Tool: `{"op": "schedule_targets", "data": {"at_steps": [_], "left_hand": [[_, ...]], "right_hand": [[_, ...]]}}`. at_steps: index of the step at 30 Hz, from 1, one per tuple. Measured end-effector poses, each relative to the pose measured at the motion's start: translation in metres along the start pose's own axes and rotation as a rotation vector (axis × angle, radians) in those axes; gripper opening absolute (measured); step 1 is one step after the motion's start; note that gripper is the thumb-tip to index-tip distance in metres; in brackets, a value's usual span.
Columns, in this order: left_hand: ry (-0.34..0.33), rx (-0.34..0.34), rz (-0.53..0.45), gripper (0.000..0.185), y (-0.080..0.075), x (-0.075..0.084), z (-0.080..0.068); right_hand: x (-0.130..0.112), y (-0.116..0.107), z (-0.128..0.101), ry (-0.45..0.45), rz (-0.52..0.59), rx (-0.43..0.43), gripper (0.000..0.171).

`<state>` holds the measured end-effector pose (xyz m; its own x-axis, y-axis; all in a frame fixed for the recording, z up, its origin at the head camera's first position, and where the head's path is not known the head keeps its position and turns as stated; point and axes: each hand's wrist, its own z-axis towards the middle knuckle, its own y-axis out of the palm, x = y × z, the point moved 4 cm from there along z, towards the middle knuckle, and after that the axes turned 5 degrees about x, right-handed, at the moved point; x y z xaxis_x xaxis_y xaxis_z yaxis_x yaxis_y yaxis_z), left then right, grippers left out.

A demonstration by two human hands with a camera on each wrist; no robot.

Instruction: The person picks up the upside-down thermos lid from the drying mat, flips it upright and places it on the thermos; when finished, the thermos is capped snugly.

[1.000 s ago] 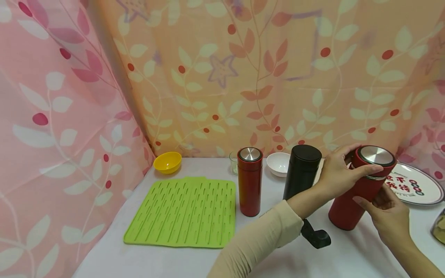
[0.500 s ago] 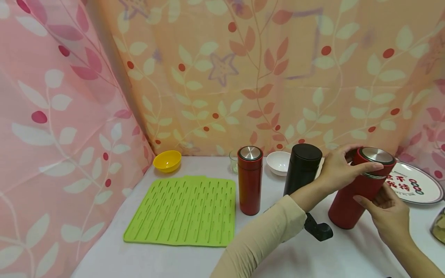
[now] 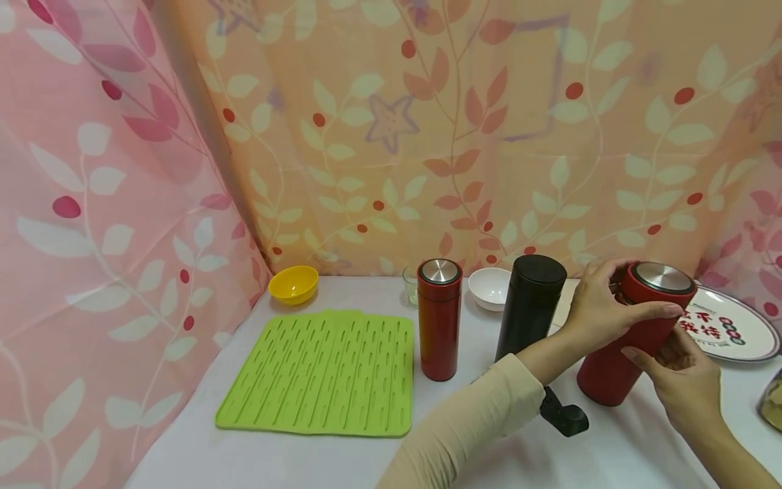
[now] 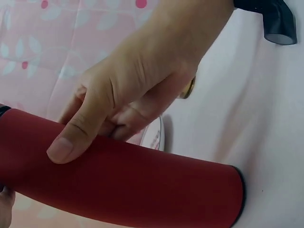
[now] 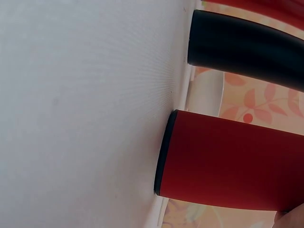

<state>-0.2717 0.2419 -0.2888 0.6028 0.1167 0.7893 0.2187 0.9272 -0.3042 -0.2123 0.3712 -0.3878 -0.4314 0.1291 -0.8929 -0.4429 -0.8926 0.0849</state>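
A large red thermos (image 3: 611,367) stands on the white table at the right, tilting to the right in the head view. My left hand (image 3: 599,305) grips it around the steel-topped lid (image 3: 662,277), thumb lying across the front. Lower down, my right hand (image 3: 687,380) holds the body from the right side, its thumb on the front. In the left wrist view the right hand's thumb (image 4: 71,145) presses on the red wall. The right wrist view shows the thermos base (image 5: 166,154) at the tabletop.
Left of the hands stand a black thermos (image 3: 531,305) and a slimmer red thermos (image 3: 440,326). A green ridged mat (image 3: 324,373) lies further left. Behind are a yellow bowl (image 3: 293,285), a glass (image 3: 411,285) and a white bowl (image 3: 489,288). A plate (image 3: 745,326) sits at right.
My left hand has shifted slightly, its thumb moving down and right across the lid. The silver band below the lid is now covered. My right hand keeps its place on the body.
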Motion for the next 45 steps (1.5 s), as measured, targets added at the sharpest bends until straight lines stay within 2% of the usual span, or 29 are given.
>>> {"op": "schedule_targets", "data": {"at_steps": [3,5,10,13,16,20,23,28,35,38,43,45], "left_hand": [[0.003,0.003,0.018,0.062,-0.001,0.0,0.0],[-0.014,-0.01,-0.026,0.062,-0.002,-0.001,0.0],[-0.054,-0.068,-0.162,0.056,-0.003,-0.007,-0.001],[-0.048,-0.076,-0.188,0.052,-0.003,-0.008,-0.002],[-0.055,-0.045,-0.161,0.057,-0.001,-0.005,-0.004],[-0.067,0.009,-0.05,0.067,0.002,0.0,-0.006],[-0.073,0.019,-0.037,0.068,0.002,0.002,-0.004],[-0.062,-0.041,-0.071,0.066,0.0,0.001,-0.001],[0.019,-0.144,-0.069,0.058,-0.001,-0.005,-0.003],[0.033,-0.11,-0.05,0.056,-0.001,-0.004,-0.004],[-0.017,0.051,0.055,0.056,0.0,0.001,-0.003],[-0.028,0.081,0.06,0.057,-0.001,0.002,-0.003]], "right_hand": [[0.005,-0.003,0.003,-0.019,0.01,0.005,0.071],[0.016,-0.008,0.007,-0.035,0.029,-0.001,0.072],[0.024,-0.012,0.011,-0.034,0.098,-0.014,0.074],[0.021,-0.01,0.008,-0.052,0.104,-0.019,0.073],[0.023,-0.011,0.009,-0.066,0.103,-0.024,0.073],[0.018,-0.008,0.007,-0.069,0.114,-0.019,0.071],[0.008,-0.003,0.004,-0.064,0.091,-0.009,0.07],[-0.008,0.004,0.0,-0.051,0.048,-0.004,0.07],[-0.009,0.008,-0.002,-0.052,0.111,-0.018,0.071],[-0.005,0.007,-0.002,-0.058,0.102,-0.019,0.07],[0.01,-0.003,0.004,-0.073,0.052,-0.021,0.071],[0.016,-0.007,0.006,-0.084,0.047,-0.025,0.072]]}}
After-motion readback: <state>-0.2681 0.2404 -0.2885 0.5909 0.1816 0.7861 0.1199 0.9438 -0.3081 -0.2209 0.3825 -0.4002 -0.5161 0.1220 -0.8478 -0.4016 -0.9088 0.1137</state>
